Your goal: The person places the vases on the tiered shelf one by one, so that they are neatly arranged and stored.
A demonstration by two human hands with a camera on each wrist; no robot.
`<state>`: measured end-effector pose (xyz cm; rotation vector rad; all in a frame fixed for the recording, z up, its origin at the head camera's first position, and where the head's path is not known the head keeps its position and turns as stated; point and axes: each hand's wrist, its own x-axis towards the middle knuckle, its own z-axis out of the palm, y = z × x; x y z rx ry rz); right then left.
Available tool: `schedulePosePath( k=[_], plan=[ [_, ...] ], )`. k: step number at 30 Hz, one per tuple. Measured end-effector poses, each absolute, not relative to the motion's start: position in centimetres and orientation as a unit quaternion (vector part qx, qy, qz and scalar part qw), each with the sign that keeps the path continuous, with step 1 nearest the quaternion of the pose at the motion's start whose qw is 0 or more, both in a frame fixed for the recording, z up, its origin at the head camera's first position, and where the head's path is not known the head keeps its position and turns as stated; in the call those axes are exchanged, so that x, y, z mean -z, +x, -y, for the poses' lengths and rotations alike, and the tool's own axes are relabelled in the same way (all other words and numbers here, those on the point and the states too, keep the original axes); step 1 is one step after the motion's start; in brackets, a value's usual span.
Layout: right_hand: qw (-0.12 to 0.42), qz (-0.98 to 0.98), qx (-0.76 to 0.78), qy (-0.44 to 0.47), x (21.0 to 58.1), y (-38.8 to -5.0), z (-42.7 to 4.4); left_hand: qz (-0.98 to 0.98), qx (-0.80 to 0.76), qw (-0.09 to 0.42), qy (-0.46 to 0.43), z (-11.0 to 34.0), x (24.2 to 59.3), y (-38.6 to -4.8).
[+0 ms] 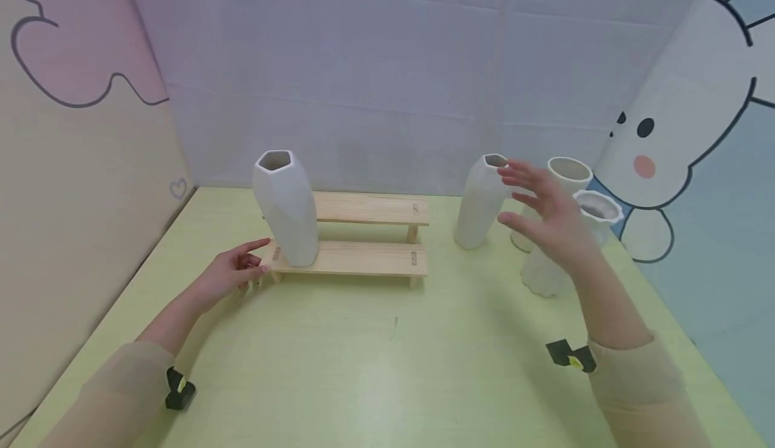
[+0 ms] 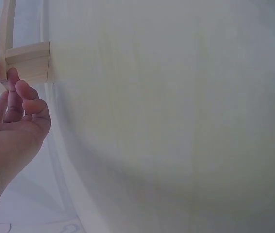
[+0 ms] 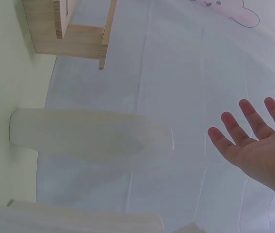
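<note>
Your left hand (image 1: 227, 274) pinches the left end of the two-tier pale wooden shelf (image 1: 372, 207), its lower tier (image 1: 363, 259) bearing a tall white faceted vase (image 1: 287, 206). Your right hand (image 1: 554, 222), released, fingers spread, hovers near three other white vases (image 1: 477, 209).

White vases (image 1: 286, 206), tan shelf (image 1: 363, 258), yellow-green table (image 1: 363, 354)

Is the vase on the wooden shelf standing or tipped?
Standing up: the vase rests base-down on the wooden shelf, opening on top.
</note>
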<state>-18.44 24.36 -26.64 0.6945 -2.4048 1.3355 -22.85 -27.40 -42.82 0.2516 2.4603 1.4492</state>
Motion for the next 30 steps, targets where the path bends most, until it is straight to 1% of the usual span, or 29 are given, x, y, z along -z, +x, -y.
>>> schedulePosePath(
  k=[8,13,16,19,23,26,30],
  plan=[
    [0.177,0.853,-0.433,0.229,26.9,-17.6,-27.6,-0.855,-0.493,0.135,0.086,27.4,42.7,-22.9],
    [0.192,0.813,-0.498,0.232,27.2,-17.3,-29.4,-0.855,-0.493,0.136,0.084,27.3,42.8,-22.8],
    [0.218,0.811,-0.498,0.219,27.4,-17.0,-30.5,-0.856,-0.492,0.134,0.084,27.3,42.8,-22.7],
    [0.240,0.780,-0.537,0.215,27.9,-16.9,-31.5,-0.858,-0.490,0.132,0.084,27.2,42.7,-22.6],
    [0.278,0.772,-0.541,0.186,28.5,-16.7,-32.8,-0.860,-0.485,0.133,0.083,27.2,42.6,-22.7],
    [0.304,0.818,-0.472,0.124,28.9,-16.5,-33.8,-0.860,-0.485,0.134,0.080,27.2,42.6,-22.8],
    [0.300,0.846,-0.436,0.065,29.4,-16.5,-34.9,-0.861,-0.486,0.131,0.078,27.2,42.7,-22.9]
  ],
)
